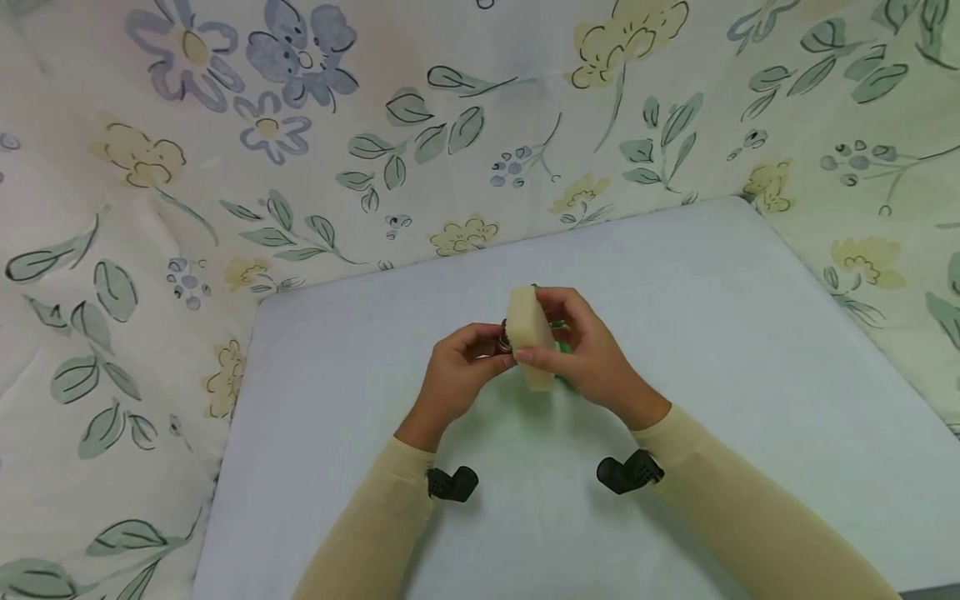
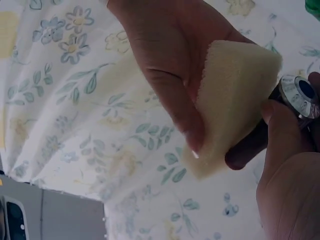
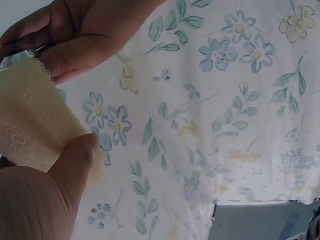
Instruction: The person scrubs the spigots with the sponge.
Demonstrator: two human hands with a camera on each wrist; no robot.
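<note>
A thick cream sponge block (image 1: 527, 321) stands on edge between the two hands, above the white table. My right hand (image 1: 596, 354) grips it from the right, thumb on the near side and fingers behind. My left hand (image 1: 455, 371) pinches a small shiny piece (image 2: 296, 95) against the sponge's left side. In the left wrist view this piece has a silver faceted rim and a dark centre; its exact kind I cannot tell. Bits of green (image 1: 564, 347) show behind the sponge by the right palm. The right wrist view shows the sponge (image 3: 35, 110) under the right thumb.
The white tabletop (image 1: 337, 367) spreads beneath both hands. Floral cloth (image 1: 300, 192) hangs behind it and along both sides. Each sleeved forearm carries a black wrist camera, one on the left (image 1: 452, 483) and one on the right (image 1: 630, 472).
</note>
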